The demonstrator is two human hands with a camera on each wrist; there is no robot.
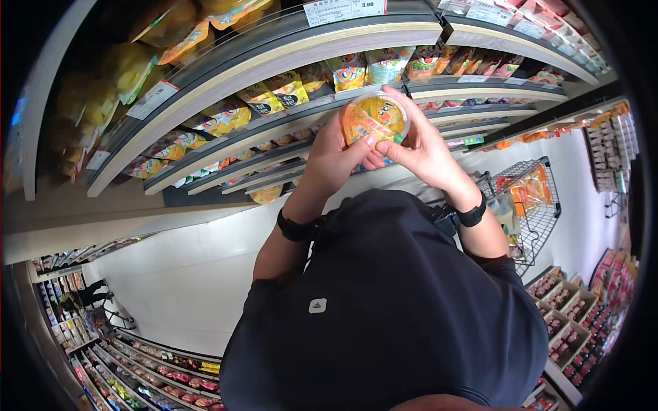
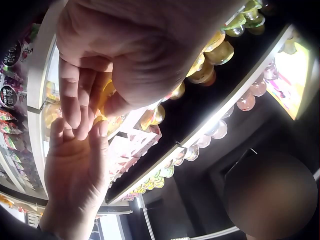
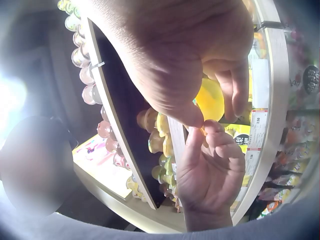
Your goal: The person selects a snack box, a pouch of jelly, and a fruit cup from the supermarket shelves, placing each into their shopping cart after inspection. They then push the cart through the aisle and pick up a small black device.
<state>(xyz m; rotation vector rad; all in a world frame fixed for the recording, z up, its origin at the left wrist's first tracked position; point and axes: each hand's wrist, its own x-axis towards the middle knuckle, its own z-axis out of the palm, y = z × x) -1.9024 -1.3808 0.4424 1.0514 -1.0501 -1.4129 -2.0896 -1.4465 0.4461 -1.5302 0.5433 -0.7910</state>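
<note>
Fingers [image 1: 363,144] of both hands are curled round a small round jelly cup [image 1: 375,118] with an orange printed lid, held up in front of the store shelf [image 1: 274,65], lid facing the head camera. Left hand [image 1: 332,161] grips the cup's left side, thumb laid on the lower rim of the lid. Right hand [image 1: 425,151] grips the right side, one finger over the top rim and the thumb meeting the left thumb at the bottom edge. Wrist views agree: fingertips of the two hands touch under the cup, which shows as a yellow-orange patch between them; little else of it is visible there. Cup is off the shelf and touches only the hands. Shelf rows behind carry yellow snack bags [image 1: 274,92] and price tags [image 1: 343,10]. Wire shopping cart [image 1: 541,212] with packets in it stands just right of the person — near the right forearm. Black band [image 1: 295,229] on each wrist, dark shirt below.
</note>
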